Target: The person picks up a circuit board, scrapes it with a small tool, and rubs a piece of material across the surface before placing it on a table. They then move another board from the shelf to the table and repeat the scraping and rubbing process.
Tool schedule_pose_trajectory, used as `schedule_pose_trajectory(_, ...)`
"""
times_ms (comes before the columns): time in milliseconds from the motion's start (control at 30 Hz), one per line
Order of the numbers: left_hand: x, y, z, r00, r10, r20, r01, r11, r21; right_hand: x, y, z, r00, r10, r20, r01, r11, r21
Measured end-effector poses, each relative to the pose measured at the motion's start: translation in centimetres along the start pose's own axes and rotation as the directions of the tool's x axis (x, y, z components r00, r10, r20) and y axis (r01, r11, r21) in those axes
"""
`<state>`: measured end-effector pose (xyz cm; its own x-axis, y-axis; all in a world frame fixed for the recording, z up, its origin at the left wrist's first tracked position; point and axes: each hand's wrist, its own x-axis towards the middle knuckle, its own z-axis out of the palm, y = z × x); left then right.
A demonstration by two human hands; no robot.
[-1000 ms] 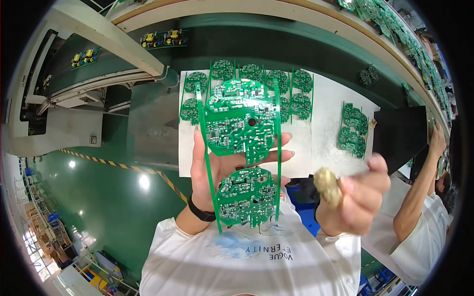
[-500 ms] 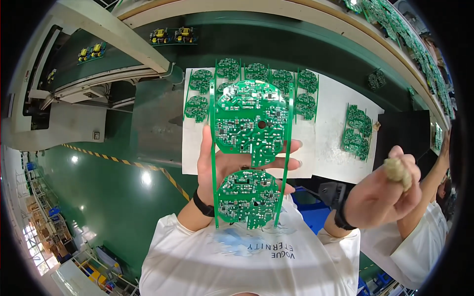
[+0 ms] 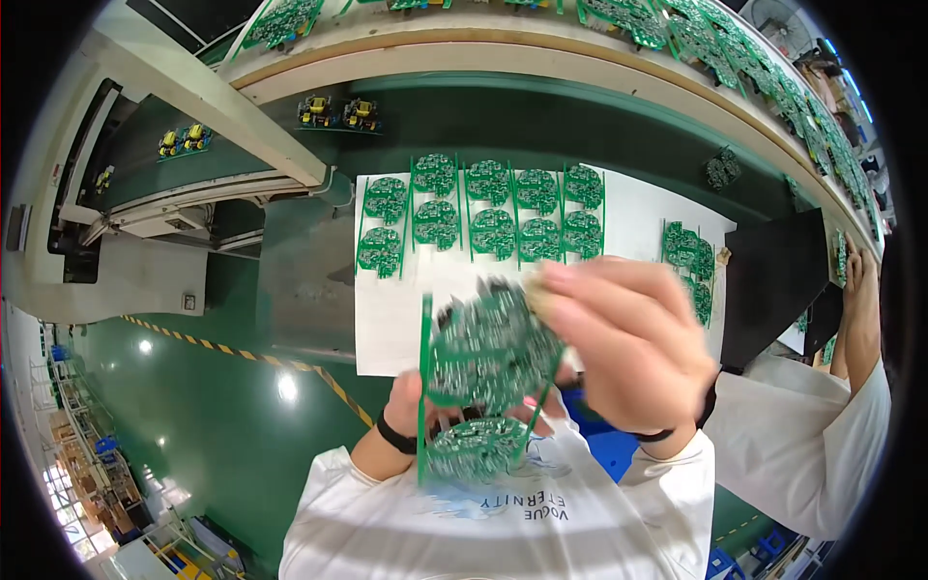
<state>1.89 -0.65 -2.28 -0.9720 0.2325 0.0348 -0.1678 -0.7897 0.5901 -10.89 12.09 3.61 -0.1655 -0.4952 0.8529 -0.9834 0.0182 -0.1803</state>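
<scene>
We find the green circuit-board panel (image 3: 488,358), two rounded boards between narrow green rails, held up in front of the person's white cloth shirt (image 3: 619,532), at the near side of the white flat bench (image 3: 396,329); motion blurs it. We see the left hand (image 3: 406,404) grasping the panel from behind, partly hidden. The right hand (image 3: 628,343) pinches a small yellowish lump (image 3: 535,290) at the panel's upper right corner; we cannot tell whether the lump touches it. Beyond, we note similar green panels (image 3: 435,224) side by side on the bench, and behind them a dark green conveyor belt (image 3: 503,121).
</scene>
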Motion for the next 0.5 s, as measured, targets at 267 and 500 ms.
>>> schedule_pose_trajectory(267, 0.2, -1.8, -0.3, 0.983, 0.181, 0.018, -0.116, 0.701, -0.704, 0.4, 0.3, -1.5, 0.984, 0.022, 0.177, -0.033, 0.998, 0.056)
schedule_pose_trajectory(500, -0.3, -1.0, -0.2, 0.999, -0.033, -0.027, 0.021, 0.925, -0.379, -0.4, 0.1, -2.0, 0.983, 0.071, 0.169, -0.071, 0.997, -0.007)
